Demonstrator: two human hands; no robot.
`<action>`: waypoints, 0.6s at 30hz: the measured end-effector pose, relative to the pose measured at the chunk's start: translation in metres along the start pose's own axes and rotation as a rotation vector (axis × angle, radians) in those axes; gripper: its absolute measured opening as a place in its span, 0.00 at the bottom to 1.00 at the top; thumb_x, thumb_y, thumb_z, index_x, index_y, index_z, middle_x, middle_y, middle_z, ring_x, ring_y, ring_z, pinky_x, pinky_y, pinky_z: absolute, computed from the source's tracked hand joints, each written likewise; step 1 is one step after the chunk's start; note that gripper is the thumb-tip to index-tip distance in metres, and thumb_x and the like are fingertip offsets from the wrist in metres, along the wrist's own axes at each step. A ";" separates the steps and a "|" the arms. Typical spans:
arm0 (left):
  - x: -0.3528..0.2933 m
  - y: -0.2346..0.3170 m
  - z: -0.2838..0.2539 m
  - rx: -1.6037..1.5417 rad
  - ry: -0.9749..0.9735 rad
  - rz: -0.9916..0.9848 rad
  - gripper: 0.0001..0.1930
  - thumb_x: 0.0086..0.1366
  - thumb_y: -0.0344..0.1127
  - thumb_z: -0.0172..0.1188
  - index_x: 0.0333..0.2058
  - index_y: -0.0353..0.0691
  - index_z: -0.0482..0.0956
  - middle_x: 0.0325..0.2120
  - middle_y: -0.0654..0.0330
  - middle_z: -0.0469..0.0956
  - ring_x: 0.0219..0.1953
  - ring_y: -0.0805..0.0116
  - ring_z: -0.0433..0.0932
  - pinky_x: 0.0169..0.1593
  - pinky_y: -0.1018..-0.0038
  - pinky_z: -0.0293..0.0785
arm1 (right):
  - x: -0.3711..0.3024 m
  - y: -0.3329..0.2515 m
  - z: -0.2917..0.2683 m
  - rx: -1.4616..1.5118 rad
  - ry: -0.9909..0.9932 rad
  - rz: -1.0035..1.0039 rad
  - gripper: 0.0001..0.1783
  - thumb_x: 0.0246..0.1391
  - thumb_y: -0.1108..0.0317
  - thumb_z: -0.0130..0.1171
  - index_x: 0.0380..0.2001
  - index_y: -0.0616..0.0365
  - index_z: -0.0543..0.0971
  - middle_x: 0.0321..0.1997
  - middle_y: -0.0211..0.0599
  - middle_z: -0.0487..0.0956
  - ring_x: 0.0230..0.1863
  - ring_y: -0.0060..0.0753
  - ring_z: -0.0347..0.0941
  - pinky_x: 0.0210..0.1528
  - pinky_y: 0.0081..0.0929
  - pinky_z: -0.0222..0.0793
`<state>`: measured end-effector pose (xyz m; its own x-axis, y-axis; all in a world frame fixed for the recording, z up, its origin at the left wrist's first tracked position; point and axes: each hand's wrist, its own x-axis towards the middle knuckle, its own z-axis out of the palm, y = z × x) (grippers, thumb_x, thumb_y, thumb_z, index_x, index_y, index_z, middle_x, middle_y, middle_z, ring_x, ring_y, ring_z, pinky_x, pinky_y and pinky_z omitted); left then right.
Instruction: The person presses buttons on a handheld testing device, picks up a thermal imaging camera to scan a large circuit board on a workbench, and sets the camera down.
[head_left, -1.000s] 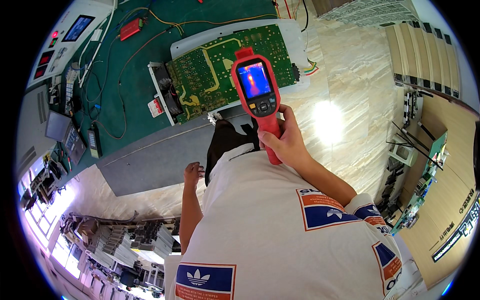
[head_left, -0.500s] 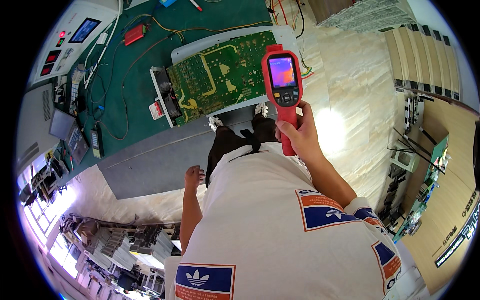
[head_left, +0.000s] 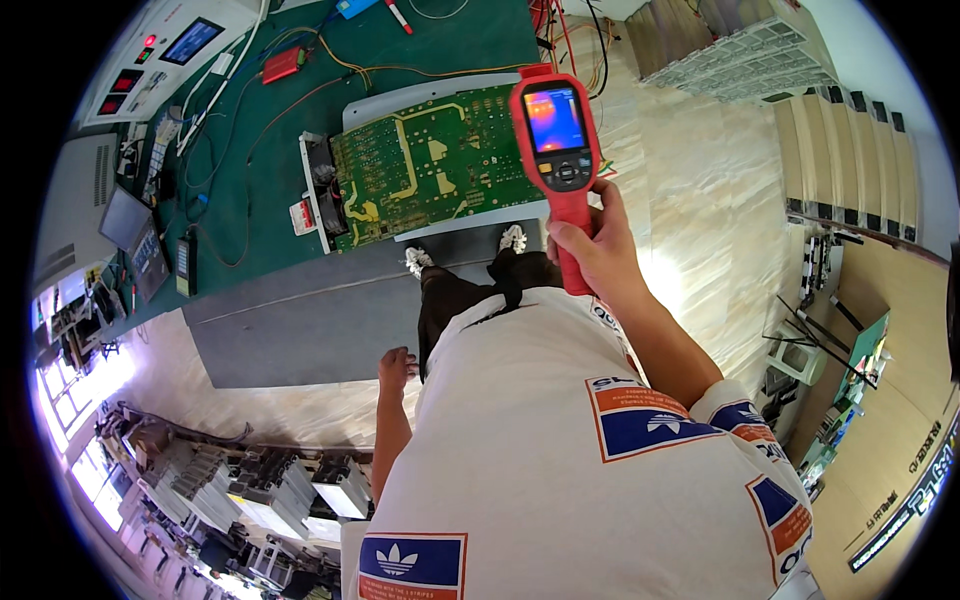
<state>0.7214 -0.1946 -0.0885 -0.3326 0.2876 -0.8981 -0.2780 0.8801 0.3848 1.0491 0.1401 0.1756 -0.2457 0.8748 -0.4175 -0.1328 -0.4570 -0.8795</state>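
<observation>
My right hand (head_left: 603, 245) is wrapped around the grip of a red and black handheld thermal camera (head_left: 557, 130), thumb across the handle. Its small screen glows blue and purple with orange patches. Beyond and left of it lies a large green circuit board (head_left: 430, 165), partly covered by the camera at its right end. A metal end plate (head_left: 315, 190) with dark parts behind it stands at the board's left side. My left hand (head_left: 397, 368) hangs low beside my body, holding nothing, its fingers loosely bent and a little apart.
The green-topped workbench (head_left: 275, 185) carries a red box (head_left: 284, 65) with wires, a dark handheld meter (head_left: 186, 262), a laptop (head_left: 135, 235) and a white instrument panel (head_left: 165, 50). Stacked units (head_left: 740, 60) stand on the floor at far right. Loose wires (head_left: 560, 30) hang at the bench's right end.
The thermal camera has shifted slightly left and up with my right hand, and its screen has turned from orange and purple to mostly blue. My left hand has moved slightly in view.
</observation>
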 end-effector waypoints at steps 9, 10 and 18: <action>-0.021 -0.025 0.010 -0.046 0.043 -0.032 0.15 0.71 0.39 0.53 0.49 0.35 0.77 0.32 0.57 0.81 0.27 0.70 0.80 0.27 0.74 0.73 | 0.008 -0.002 0.009 -0.063 -0.102 0.058 0.34 0.54 0.76 0.63 0.59 0.62 0.56 0.36 0.40 0.78 0.28 0.27 0.76 0.32 0.29 0.74; -0.022 -0.025 0.008 -0.060 0.048 -0.033 0.15 0.71 0.39 0.53 0.49 0.35 0.77 0.32 0.57 0.81 0.27 0.70 0.80 0.26 0.74 0.72 | 0.009 -0.002 0.010 -0.067 -0.110 0.051 0.34 0.54 0.76 0.63 0.59 0.62 0.56 0.36 0.40 0.78 0.28 0.27 0.76 0.31 0.29 0.74; -0.013 -0.023 0.004 -0.143 0.030 -0.037 0.16 0.71 0.39 0.53 0.49 0.34 0.77 0.32 0.56 0.81 0.26 0.69 0.80 0.26 0.75 0.72 | 0.013 -0.003 0.011 -0.070 -0.108 0.053 0.34 0.54 0.75 0.63 0.59 0.62 0.56 0.36 0.40 0.78 0.27 0.27 0.76 0.30 0.29 0.75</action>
<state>0.7360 -0.2175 -0.0862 -0.3460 0.2422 -0.9064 -0.4156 0.8266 0.3795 1.0351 0.1512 0.1751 -0.3529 0.8257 -0.4402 -0.0503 -0.4865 -0.8722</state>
